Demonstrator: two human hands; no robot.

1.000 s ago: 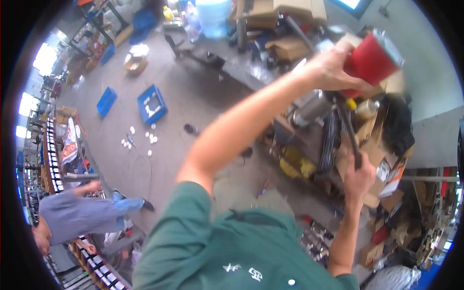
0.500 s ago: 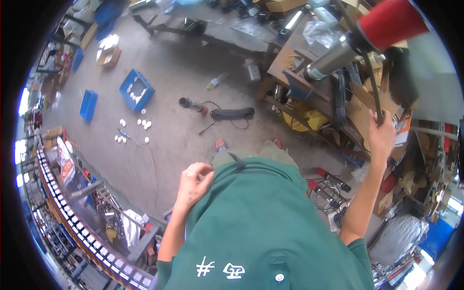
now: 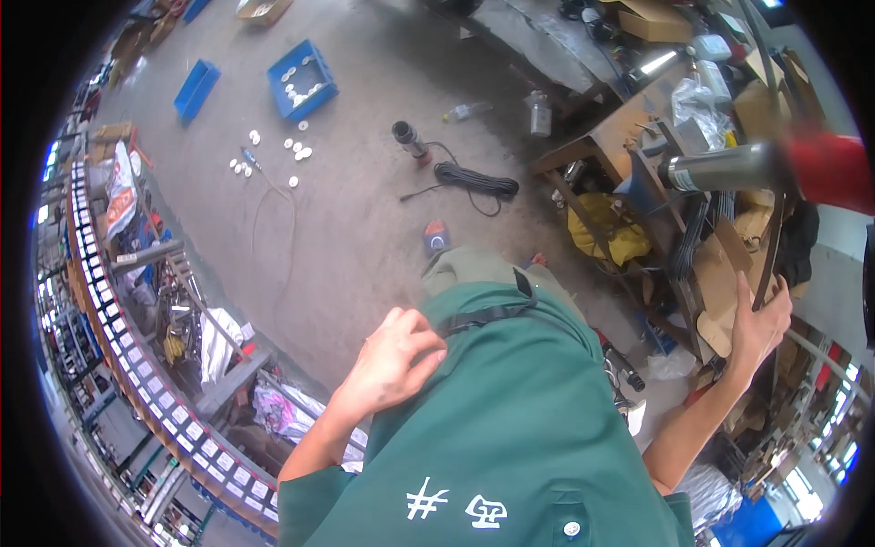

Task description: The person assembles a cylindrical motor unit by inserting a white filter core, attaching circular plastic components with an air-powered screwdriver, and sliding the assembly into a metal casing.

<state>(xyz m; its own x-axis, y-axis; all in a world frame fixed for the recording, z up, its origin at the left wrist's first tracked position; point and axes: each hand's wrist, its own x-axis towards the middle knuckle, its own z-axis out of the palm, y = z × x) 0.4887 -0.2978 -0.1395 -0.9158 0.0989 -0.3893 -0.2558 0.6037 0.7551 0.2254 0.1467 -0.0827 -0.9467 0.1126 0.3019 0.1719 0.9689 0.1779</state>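
On the right, my right hand [image 3: 764, 319] has its thumb and fingers closed around the lower end of a long dark strip [image 3: 776, 232], perhaps a cable or lever. This strip runs up to the top edge. Beside it and above the hand, a metal cylinder with a blurred red end [image 3: 729, 168] juts in from the right; what supports it is hidden. At my waist, my left hand [image 3: 390, 360] is loosely curled next to the green shirt [image 3: 510, 401]. Nothing shows in its fingers, which are slightly apart.
A workbench [image 3: 629, 137] with boxes and plastic stands at the right. On the floor lie a cylindrical device [image 3: 409, 139], coiled black cable [image 3: 478, 180], white discs [image 3: 293, 181] and a blue crate [image 3: 303, 80]. A long rack with pale labels [image 3: 150, 401] curves along the left.
My view has swung, so the floor things sit higher. The cylinder with the red end appears lower and more level. My right hand keeps hold of the dark strip; my left stays by my waist.
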